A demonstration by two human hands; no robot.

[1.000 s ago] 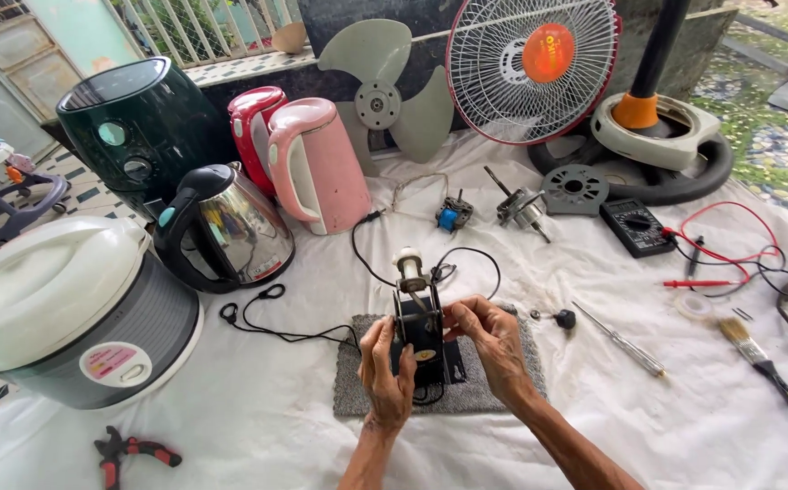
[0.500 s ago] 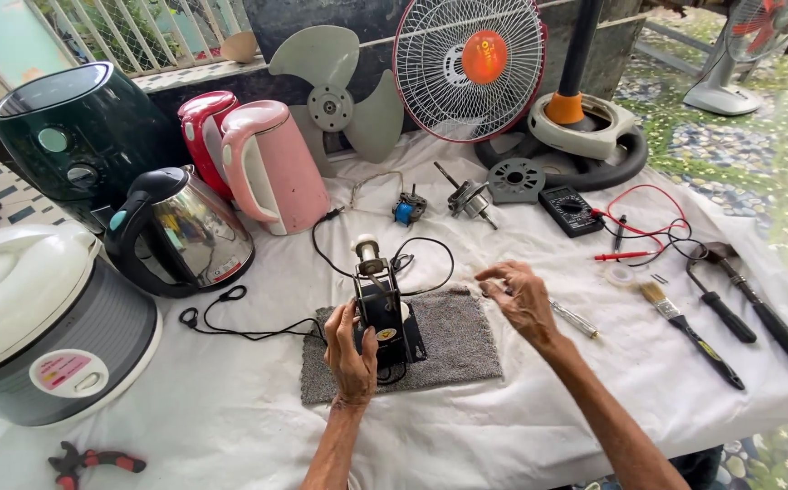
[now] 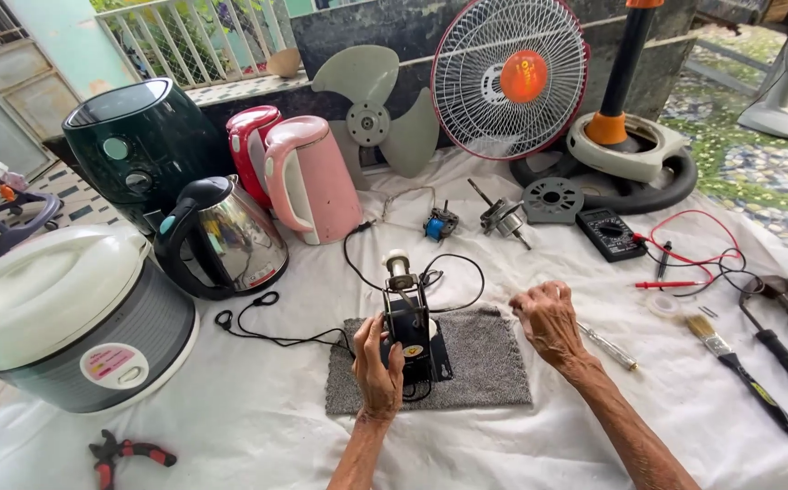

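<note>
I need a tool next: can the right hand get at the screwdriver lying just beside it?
Probably yes. The right hand is free, hovering over the cloth with the screwdriver lying just to its right, nothing on top of it. The left hand holds the small motor.

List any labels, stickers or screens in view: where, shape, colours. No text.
Round sticker: front of white rice cooker, pink and white.
Small sticker: base of steel kettle, red and white.
Multimeter: right of fan motor, black, with a grey rectangular screen.
</note>
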